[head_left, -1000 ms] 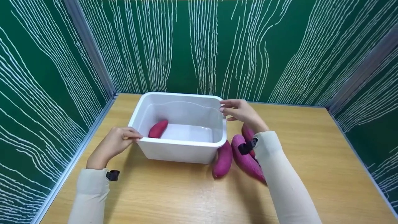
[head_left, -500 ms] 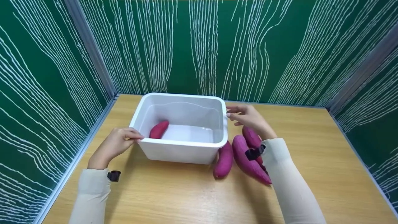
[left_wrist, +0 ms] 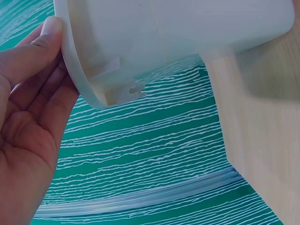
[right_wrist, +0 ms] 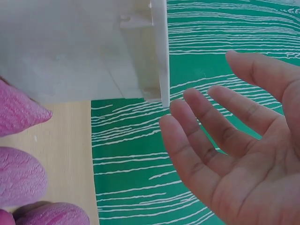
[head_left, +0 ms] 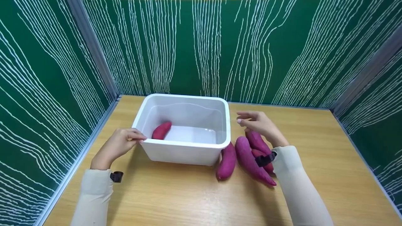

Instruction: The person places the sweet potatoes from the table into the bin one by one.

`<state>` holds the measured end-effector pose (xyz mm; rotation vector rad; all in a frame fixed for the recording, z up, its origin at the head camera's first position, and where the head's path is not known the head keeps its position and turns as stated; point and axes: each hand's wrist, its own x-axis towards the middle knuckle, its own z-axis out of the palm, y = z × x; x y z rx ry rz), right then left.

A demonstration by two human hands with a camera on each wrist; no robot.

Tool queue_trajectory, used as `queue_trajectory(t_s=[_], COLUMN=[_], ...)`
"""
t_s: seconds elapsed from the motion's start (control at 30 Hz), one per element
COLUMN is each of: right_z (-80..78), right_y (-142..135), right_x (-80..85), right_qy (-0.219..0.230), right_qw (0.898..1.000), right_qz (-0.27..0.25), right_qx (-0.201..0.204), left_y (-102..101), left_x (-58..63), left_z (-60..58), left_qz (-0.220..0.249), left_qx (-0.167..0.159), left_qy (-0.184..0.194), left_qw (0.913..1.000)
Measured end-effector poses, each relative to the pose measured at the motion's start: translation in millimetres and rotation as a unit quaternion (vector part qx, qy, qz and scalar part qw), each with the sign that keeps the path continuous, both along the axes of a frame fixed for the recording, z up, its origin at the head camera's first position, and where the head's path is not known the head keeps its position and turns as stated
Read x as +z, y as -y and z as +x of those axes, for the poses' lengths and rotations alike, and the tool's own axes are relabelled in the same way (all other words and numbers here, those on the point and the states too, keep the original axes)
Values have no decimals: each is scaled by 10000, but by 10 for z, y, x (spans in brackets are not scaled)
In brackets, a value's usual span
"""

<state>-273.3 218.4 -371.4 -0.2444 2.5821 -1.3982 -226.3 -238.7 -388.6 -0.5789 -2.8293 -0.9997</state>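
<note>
A white plastic bin [head_left: 182, 153] stands on the table with one red sweet potato [head_left: 162, 130] inside, toward its left end. My left hand [head_left: 117, 145] pinches the bin's rim at the near left corner; the left wrist view shows the thumb [left_wrist: 50, 29] on one face of the rim and the fingers behind it. Off the bin's right side, my right hand [head_left: 262, 125] holds nothing, its fingers loosely spread in the right wrist view. Below that hand lie purple sweet potatoes, one long [head_left: 249, 161], one behind it [head_left: 258, 141], with a red sweet potato [head_left: 260, 155] between them.
Another purple sweet potato [head_left: 226, 163] lies by the bin's near right corner. The wooden table [head_left: 176, 194] is enclosed by green walls [head_left: 182, 47] with white wavy lines and grey metal corner posts [head_left: 94, 50].
My right hand has let go of the bin's right rim and moved right and toward me. My left hand stays on the rim; the bin and sweet potatoes look unmoved.
</note>
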Motion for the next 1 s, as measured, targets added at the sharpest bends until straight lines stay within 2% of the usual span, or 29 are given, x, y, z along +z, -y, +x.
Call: queue_trajectory(t_s=[0.17,0.53,1.0], right_z=[33,101,234], right_y=[-87,-235,-382], right_x=[-72,-201,-371], right_qy=[31,123,-42], right_qw=[10000,9999,9995], right_qz=[-33,40,312], right_qx=[38,37,-43], left_y=[-3,1,3], left_x=[-9,13,15], left_z=[1,-5,9], left_qz=[-60,-80,-113], left_qx=[-69,65,18], left_qy=[-251,17,74], left_qw=[9996,9999,9999])
